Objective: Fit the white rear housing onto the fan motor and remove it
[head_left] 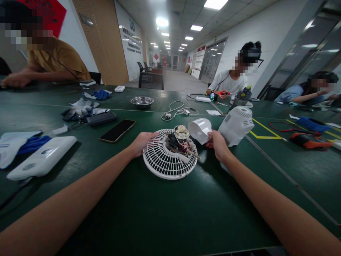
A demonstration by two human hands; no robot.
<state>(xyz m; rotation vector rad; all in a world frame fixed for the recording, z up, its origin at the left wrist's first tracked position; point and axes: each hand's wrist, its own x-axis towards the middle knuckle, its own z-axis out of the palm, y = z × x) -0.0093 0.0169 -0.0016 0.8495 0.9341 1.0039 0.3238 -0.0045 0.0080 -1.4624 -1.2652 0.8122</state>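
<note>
In the head view a round white fan grille lies on the green table, with an exposed motor and loose wires at its centre. My left hand grips the grille's left rim, with the fingers partly hidden beneath it. My right hand is closed on the edge of a white, cup-shaped plastic cover just right of the motor. Beyond that hand a white vented plastic housing stands close by; I cannot tell whether the hand touches it.
A phone, a white power bank and gloves lie to the left. Farther back are a metal bowl and a white cable. An orange multimeter lies right. Several people sit around the table.
</note>
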